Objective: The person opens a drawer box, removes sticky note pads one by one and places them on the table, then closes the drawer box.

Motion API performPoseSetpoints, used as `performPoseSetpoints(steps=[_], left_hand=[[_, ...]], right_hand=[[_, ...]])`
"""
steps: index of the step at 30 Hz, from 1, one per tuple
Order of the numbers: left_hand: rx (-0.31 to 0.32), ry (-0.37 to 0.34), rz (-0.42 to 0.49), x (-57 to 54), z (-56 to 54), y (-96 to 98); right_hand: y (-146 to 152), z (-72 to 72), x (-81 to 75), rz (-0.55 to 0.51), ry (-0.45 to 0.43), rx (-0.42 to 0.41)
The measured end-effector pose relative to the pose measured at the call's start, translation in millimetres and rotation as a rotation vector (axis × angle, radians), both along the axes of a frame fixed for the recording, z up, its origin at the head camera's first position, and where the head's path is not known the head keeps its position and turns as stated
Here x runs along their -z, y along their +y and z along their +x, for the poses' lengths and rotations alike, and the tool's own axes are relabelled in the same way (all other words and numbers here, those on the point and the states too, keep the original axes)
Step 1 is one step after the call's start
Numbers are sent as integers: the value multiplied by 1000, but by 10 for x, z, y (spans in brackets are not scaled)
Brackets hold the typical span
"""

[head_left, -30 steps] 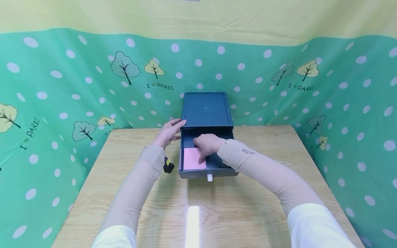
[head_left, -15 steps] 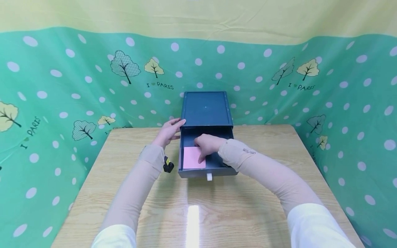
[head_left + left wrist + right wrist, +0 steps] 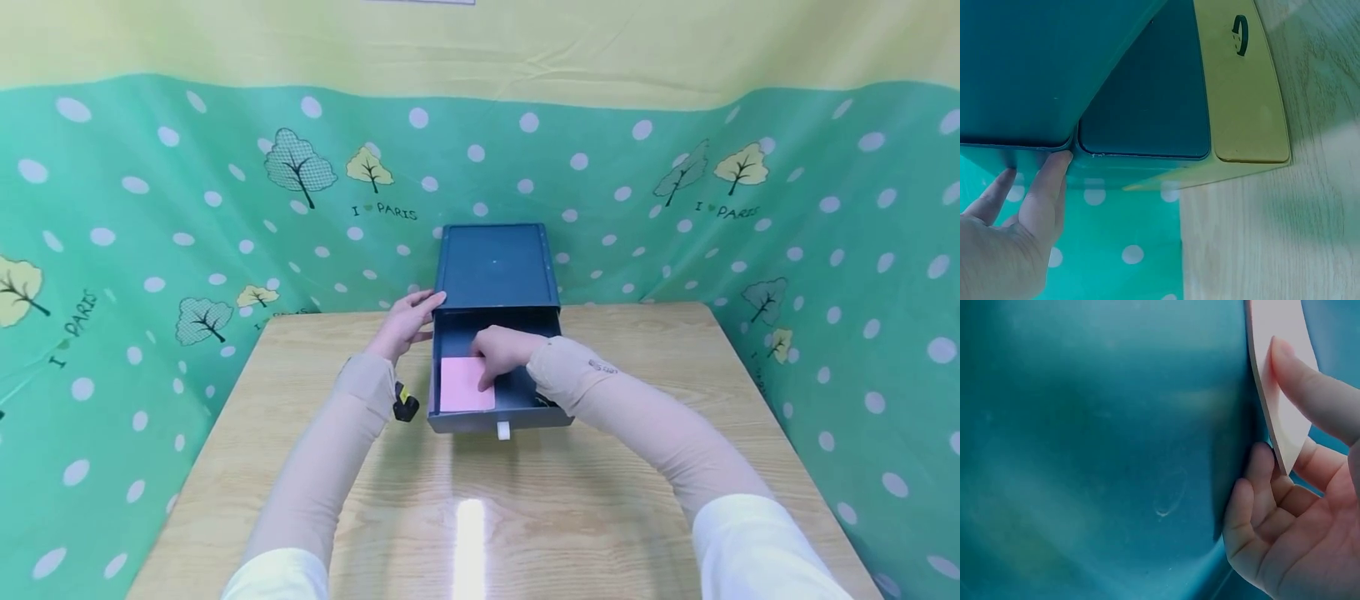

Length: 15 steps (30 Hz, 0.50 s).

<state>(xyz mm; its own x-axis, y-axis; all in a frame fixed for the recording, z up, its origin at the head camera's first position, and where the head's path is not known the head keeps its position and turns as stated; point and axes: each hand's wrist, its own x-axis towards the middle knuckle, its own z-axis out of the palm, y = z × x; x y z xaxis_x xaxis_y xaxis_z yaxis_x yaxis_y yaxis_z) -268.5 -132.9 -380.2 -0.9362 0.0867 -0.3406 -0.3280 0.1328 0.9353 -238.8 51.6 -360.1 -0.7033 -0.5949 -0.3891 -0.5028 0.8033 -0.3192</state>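
A dark blue drawer cabinet point(image 3: 495, 267) stands at the table's back with its top drawer point(image 3: 517, 393) pulled out. Inside, at the front left, lies a pink square note pad point(image 3: 459, 387). My right hand point(image 3: 504, 350) reaches in and pinches the pad's right part. The right wrist view has the thumb on the pad's face point(image 3: 1282, 325) and curled fingers beneath its edge. My left hand point(image 3: 405, 323) rests against the cabinet's left side, fingers extended. In the left wrist view, its fingertips touch the frame beside the pulled-out drawer.
Below the pulled-out drawer, the left wrist view shows another blue drawer point(image 3: 1147, 94) and a yellow one point(image 3: 1247, 112) with a dark handle. A white tab point(image 3: 503, 431) sticks out from the drawer front. Green dotted cloth point(image 3: 480, 183) hangs behind the wooden table point(image 3: 600, 517).
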Motion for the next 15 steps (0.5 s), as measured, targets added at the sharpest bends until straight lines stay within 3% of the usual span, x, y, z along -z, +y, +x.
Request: performPoseSetpoints(steps=[8, 15], left_hand=[[-10, -2, 5, 20, -2, -25], [-11, -1, -15, 21, -13, 1]], right_hand=[[58, -62, -50, -81, -106, 61], [145, -117, -44, -240, -303, 237]])
